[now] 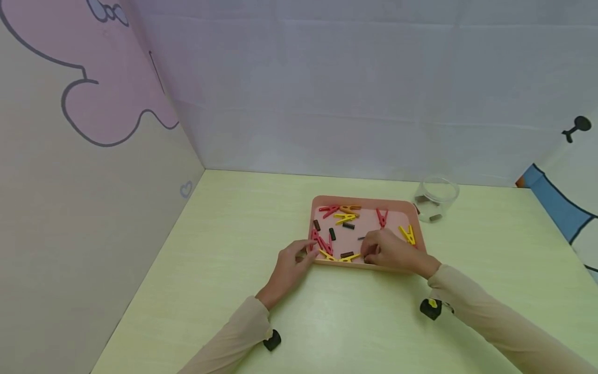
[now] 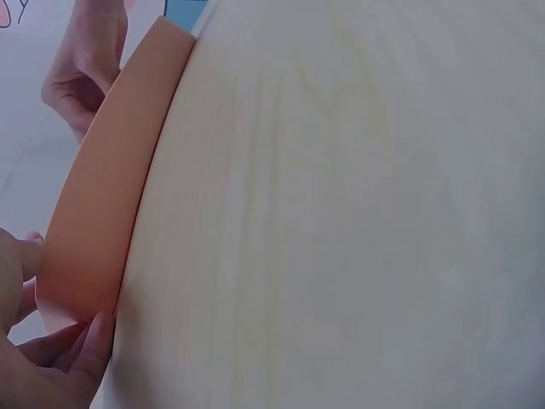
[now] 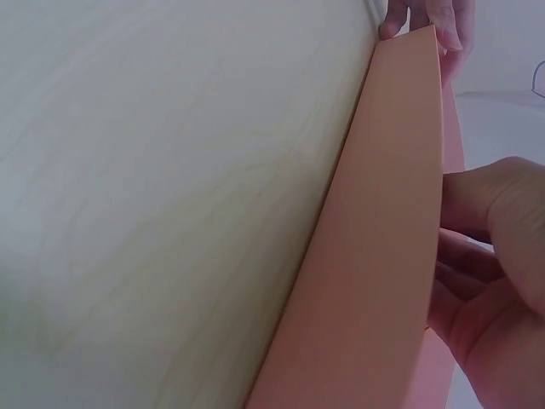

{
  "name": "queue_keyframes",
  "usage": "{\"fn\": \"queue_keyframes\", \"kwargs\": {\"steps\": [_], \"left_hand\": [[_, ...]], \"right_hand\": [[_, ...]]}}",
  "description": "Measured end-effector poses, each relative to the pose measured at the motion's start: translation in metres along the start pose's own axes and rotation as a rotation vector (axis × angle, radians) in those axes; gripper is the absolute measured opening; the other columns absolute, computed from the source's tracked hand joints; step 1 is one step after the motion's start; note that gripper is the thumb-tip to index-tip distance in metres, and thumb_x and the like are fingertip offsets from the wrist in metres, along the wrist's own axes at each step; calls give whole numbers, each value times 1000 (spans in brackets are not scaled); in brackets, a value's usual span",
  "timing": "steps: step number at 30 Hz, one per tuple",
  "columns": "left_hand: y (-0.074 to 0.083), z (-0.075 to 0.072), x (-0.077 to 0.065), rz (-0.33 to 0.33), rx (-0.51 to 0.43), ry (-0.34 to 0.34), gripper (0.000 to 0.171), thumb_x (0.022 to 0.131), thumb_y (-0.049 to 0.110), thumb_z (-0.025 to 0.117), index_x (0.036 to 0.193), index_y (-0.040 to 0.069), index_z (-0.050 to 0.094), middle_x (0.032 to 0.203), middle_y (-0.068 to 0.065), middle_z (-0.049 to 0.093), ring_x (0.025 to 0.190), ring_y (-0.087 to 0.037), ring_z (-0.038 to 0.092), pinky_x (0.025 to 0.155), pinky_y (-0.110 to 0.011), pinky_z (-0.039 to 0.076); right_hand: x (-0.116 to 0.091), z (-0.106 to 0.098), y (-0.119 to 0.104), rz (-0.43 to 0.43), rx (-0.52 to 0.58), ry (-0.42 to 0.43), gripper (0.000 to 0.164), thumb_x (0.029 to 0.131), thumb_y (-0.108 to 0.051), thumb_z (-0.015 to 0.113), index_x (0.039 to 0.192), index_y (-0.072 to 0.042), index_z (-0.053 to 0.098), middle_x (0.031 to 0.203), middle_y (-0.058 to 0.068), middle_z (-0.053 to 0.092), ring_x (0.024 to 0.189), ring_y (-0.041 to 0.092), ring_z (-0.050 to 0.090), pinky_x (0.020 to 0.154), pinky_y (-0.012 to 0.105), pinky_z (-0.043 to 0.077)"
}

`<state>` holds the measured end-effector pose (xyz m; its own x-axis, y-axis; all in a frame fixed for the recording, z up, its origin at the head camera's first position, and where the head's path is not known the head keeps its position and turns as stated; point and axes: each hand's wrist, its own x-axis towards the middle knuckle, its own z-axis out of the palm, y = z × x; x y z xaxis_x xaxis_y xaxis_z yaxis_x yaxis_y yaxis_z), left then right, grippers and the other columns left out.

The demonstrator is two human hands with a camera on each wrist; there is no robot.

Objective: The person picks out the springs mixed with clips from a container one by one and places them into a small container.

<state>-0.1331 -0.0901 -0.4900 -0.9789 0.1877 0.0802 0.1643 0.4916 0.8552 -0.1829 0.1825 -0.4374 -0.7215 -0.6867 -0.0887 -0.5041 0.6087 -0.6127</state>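
Observation:
A shallow pink-orange tray (image 1: 397, 204) holds red and yellow plastic clothespins and several small dark ribbed pieces (image 1: 348, 226). My left hand (image 1: 290, 265) holds the tray's near left corner, with the thumb low against the outer wall in the left wrist view. Inside the tray, toward its near right side, my right hand (image 1: 388, 250) reaches down with bent fingers. Its fingertips are hidden behind the near wall (image 3: 366, 221) in the right wrist view, so whether they pinch a piece is unclear. A yellow clothespin (image 1: 408, 235) lies beside this hand, and a red clothespin (image 1: 382, 217) beyond it.
Behind the tray's far right corner stands a clear round tub (image 1: 438, 191) with several dark pieces in it. The tray rests on a pale yellow table (image 1: 233, 218). A white wall (image 1: 327, 104) rises at the back, and a wall with pink drawings (image 1: 107, 104) at the left.

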Motion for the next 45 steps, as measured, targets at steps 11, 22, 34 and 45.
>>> {"fn": "queue_keyframes", "kwargs": {"steps": [11, 22, 34, 45], "left_hand": [[-1, -2, 0, 54, -8, 18, 43, 93, 39, 57, 124, 10, 61, 124, -3, 59, 112, -15, 54, 85, -31, 50], [0, -2, 1, 31, -10, 12, 41, 93, 37, 59, 124, 10, 61, 124, -1, 59, 110, -14, 55, 85, -32, 50], [1, -3, -1, 14, -13, 3, 42, 93, 37, 59, 125, 11, 61, 125, 0, 58, 107, -14, 55, 85, -30, 50], [-1, -1, 0, 14, -6, 7, 39, 93, 36, 60, 124, 12, 62, 124, 1, 58, 108, -12, 53, 81, -28, 50]], "right_hand": [[4, -1, 0, -10, -15, -10, 9, 79, -4, 75, 86, -9, 72, 82, -1, 62, 70, 12, 54, 62, 22, 49], [6, -6, -3, 41, -14, -8, 10, 79, -2, 74, 85, -10, 72, 85, 0, 63, 73, 14, 54, 63, 23, 49], [-6, -32, -3, -56, -43, 144, 11, 75, 0, 75, 83, -7, 75, 89, 5, 69, 77, 17, 60, 63, 26, 51], [-22, -61, -6, 41, -21, 210, 13, 77, -1, 74, 81, -13, 75, 94, 4, 68, 82, 17, 61, 66, 30, 54]]}}
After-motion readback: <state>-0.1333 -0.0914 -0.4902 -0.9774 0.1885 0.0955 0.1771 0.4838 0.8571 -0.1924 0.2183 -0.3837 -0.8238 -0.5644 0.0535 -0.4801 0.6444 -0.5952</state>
